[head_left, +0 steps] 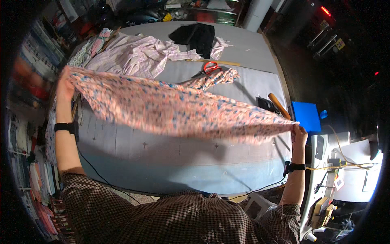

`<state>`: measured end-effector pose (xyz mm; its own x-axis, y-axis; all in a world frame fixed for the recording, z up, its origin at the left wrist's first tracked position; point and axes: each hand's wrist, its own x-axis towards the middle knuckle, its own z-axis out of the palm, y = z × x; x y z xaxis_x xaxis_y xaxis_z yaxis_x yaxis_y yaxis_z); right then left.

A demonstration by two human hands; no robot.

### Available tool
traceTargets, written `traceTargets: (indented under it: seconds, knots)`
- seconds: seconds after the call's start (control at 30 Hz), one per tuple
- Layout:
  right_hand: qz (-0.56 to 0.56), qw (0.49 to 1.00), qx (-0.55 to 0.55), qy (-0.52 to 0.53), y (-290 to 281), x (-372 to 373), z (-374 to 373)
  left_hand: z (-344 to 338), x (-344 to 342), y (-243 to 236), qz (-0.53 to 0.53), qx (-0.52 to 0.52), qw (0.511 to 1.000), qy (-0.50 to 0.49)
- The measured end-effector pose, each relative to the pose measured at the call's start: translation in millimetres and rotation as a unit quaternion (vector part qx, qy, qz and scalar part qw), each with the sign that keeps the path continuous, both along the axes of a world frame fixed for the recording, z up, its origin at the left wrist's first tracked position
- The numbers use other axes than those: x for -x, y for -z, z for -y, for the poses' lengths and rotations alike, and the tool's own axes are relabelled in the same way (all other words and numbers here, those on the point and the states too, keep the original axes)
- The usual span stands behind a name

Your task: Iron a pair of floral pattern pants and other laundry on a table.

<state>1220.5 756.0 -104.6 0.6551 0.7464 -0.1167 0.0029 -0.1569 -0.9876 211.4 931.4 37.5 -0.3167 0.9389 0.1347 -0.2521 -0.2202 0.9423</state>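
Note:
My left hand grips one end of a pink fabric with a small blue, white and coral print, and my right hand pinches the other end at the right. The fabric is stretched wide above the padded grey table, sagging and slightly blurred. Behind it lie a bunched piece of the same print, red-handled scissors and a long wooden stick.
Striped pale fabric and black cloth lie at the back. A black object with a wooden handle sits right, near a blue board. Stacked fabrics line the left; a sewing machine and cables are at right.

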Motion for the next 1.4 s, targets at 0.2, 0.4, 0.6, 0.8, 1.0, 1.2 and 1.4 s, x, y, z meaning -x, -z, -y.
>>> traceTargets:
  seconds: [0.2,0.4,0.6,0.8,1.0,1.2,1.4]
  knots:
    - [-0.104,0.979,-0.170,-0.032,-49,22,23,58,-47,-29,0.099,0.009,0.995,0.016]
    - [-0.129,0.978,-0.102,-0.129,2,17,60,141,-56,122,-0.009,0.241,0.964,-0.111]
    - [-0.166,0.982,-0.014,-0.088,74,34,75,262,8,239,0.051,0.294,0.949,0.106]
    - [-0.136,0.977,0.038,-0.158,99,36,99,353,21,248,-0.222,0.300,0.899,-0.231]
    - [0.102,0.971,0.095,-0.193,93,8,161,324,-96,217,-0.127,0.448,0.845,-0.261]
    - [0.300,0.905,0.270,-0.137,53,62,131,319,-137,213,-0.877,0.186,0.375,-0.235]
    - [0.331,0.911,0.232,-0.078,61,94,105,222,-344,208,-0.667,0.080,0.740,-0.022]
